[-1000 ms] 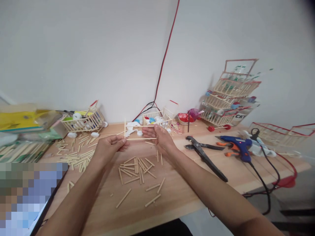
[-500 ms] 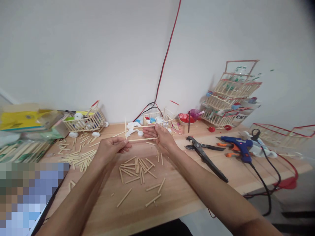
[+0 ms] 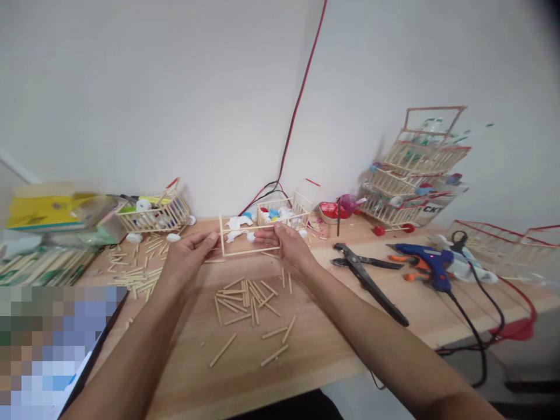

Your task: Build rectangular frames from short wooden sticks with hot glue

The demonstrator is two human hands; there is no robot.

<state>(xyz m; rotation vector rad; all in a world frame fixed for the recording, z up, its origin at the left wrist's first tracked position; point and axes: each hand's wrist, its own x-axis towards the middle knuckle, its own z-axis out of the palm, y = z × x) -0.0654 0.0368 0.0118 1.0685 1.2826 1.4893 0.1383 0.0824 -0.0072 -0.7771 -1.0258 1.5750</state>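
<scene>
A small rectangular frame of thin wooden sticks (image 3: 251, 252) is held up above the table between my hands. My right hand (image 3: 289, 245) grips its right end, thumb on the near side and fingers behind. At the other end is my left hand (image 3: 189, 256), thumb and fingers closed together at the upright stick of the left corner; the exact contact is hard to make out. Below the hands lies a loose pile of short cut sticks (image 3: 247, 297). More short sticks (image 3: 137, 283) are scattered to the left of it.
Black-handled pliers (image 3: 365, 280) and a blue glue gun (image 3: 431, 262) with cables lie at right. Behind stand a stick cart with bottle caps (image 3: 301, 219), another loaded cart (image 3: 153, 219) and stacked carts (image 3: 409, 169). A pixelated screen (image 3: 56, 350) occupies the front left.
My left hand has shifted left and slightly up from the frame's lower left corner. The frame has turned a little, so its left side shows more squarely. My right hand keeps its hold.
</scene>
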